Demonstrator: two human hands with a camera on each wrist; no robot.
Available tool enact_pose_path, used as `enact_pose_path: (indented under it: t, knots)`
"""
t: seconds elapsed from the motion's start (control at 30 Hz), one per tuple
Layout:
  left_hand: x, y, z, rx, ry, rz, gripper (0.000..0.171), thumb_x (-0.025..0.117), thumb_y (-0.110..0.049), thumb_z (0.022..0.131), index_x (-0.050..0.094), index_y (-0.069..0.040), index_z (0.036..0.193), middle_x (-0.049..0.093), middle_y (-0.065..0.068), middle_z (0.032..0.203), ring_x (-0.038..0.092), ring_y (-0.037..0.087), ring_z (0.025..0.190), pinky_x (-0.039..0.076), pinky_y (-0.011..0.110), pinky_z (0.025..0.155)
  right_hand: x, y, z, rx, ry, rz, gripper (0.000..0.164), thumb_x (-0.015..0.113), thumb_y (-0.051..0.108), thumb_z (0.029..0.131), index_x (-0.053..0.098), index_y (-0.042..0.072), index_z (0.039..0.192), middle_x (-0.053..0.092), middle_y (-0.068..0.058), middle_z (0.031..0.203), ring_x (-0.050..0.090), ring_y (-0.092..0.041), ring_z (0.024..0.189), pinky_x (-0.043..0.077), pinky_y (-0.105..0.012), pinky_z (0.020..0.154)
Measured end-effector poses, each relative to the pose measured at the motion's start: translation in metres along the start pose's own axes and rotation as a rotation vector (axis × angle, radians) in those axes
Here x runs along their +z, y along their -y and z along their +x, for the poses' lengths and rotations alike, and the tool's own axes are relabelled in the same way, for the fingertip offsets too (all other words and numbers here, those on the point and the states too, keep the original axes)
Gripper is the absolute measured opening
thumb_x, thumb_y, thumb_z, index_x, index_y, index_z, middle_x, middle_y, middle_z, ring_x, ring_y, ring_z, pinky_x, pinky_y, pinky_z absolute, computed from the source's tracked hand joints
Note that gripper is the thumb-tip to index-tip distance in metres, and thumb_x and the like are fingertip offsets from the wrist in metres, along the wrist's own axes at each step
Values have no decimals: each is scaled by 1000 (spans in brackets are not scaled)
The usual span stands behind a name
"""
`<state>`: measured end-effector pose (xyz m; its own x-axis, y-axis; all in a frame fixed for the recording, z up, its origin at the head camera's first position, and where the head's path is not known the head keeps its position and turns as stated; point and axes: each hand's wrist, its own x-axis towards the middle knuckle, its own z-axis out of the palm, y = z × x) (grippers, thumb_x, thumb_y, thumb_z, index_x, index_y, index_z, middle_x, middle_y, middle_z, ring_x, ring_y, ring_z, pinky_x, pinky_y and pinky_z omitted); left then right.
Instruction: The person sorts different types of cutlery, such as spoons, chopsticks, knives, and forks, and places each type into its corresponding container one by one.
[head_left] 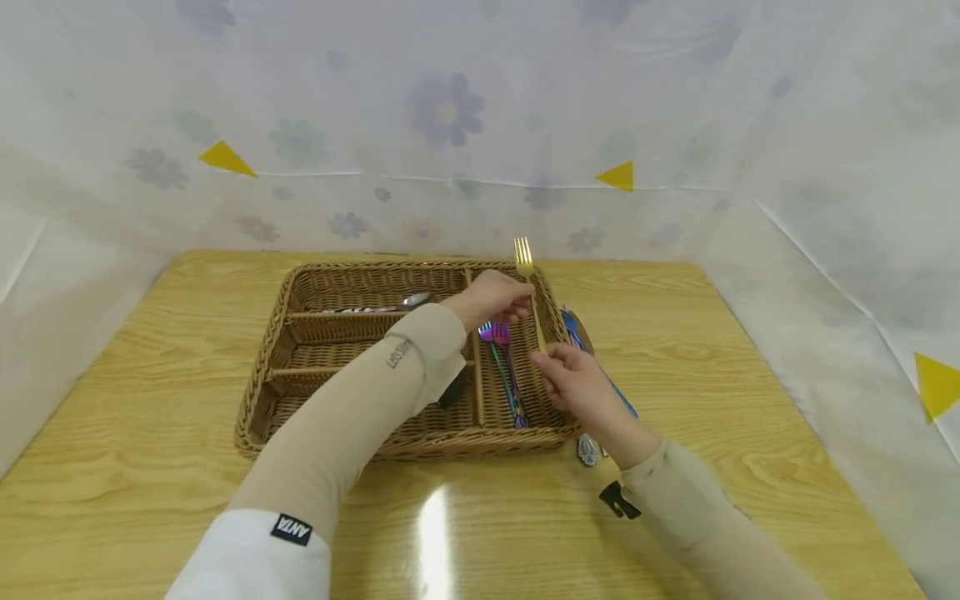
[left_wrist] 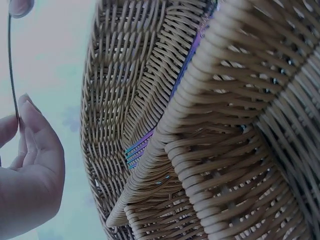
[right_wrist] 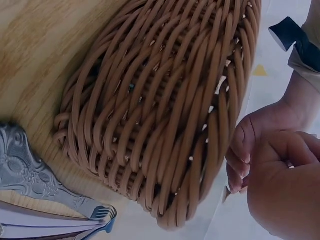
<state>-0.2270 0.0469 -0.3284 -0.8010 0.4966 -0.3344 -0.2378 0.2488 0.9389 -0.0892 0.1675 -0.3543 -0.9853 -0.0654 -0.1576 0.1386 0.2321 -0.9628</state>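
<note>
A golden fork (head_left: 537,321) is held upright above the right compartment of the wicker basket (head_left: 420,446), tines toward the back. My left hand (head_left: 495,297) pinches it near the neck, below the tines. Lower down, my right hand (head_left: 576,382) pinches the handle end. In the left wrist view the fork (left_wrist: 12,70) appears edge-on as a thin dark line at the left hand (left_wrist: 37,170). In the right wrist view the right hand (right_wrist: 285,185) hides most of the fork. A purple fork (head_left: 502,337) and a teal-green fork (head_left: 497,358) lie in the right compartment.
A silver spoon (head_left: 415,301) shows in the back left compartment. A dark object (head_left: 452,390) lies partly behind the left sleeve. Right of the basket are a blue fork (head_left: 572,323) and an ornate silver handle (head_left: 588,450), on the wooden table (head_left: 712,400).
</note>
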Motion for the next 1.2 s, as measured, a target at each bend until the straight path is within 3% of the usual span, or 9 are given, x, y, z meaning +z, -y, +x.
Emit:
enact_pose_path:
  t: [0.2,0.37,0.53,0.63,0.77,0.87,0.97,1.13,1.2]
  knots:
    - [-5,-3,-2,-42,-9,-91,25,55,-15,95,62,7,104,56,2,65,54,7,51,48,19,55,2,0,1,23,54,-40,30,41,31,101,48,3,96,42,3,62,29,-6,46,27,-21,46]
    - [-13,-5,-4,-42,-21,-62,30,53,-15,96,60,8,114,55,1,65,52,6,50,48,17,55,1,-1,1,40,165,-115,42,36,35,102,47,-3,112,46,2,64,31,-7,46,29,-21,46]
    - [-21,-3,-7,-42,-36,-32,30,53,-14,96,61,10,111,55,1,62,52,6,48,46,16,50,-1,-3,1,33,186,-140,45,34,41,101,47,-2,105,46,1,65,30,-7,46,28,-22,45]
    - [-24,2,-8,-51,-52,66,24,53,-13,95,65,8,95,55,0,55,51,5,45,44,16,48,-3,-2,-1,38,165,-154,51,34,47,100,49,-1,110,47,1,66,30,-7,47,28,-22,46]
    - [-24,11,-6,-48,-43,349,26,54,-15,93,64,-1,74,52,-4,47,42,5,41,36,20,47,-9,0,-4,46,127,-172,58,32,51,99,47,0,123,47,1,67,31,-8,47,28,-23,45]
    - [-21,18,-1,-28,-29,542,28,54,-14,92,63,-5,67,49,-5,46,38,7,42,34,21,47,-15,1,-7,56,98,-181,59,30,50,100,46,-1,124,47,2,66,30,-7,46,28,-23,45]
    - [-15,22,1,-23,-10,660,29,53,-11,92,59,-8,63,47,-4,47,36,6,42,32,20,45,-22,0,-9,64,69,-189,60,28,49,100,44,-3,125,46,3,64,30,-7,46,29,-23,45]
    - [-1,26,2,-78,45,774,15,52,-3,92,66,1,89,49,0,54,23,6,38,26,21,42,-41,-4,-14,71,42,-158,60,26,48,101,42,-4,125,44,5,63,30,-6,47,27,-25,46]
    - [5,26,4,-90,57,835,17,52,-3,92,68,3,95,54,2,55,24,6,36,26,22,41,-49,-7,-17,71,33,-146,62,25,48,101,40,-6,126,43,7,62,29,-7,46,26,-28,46]
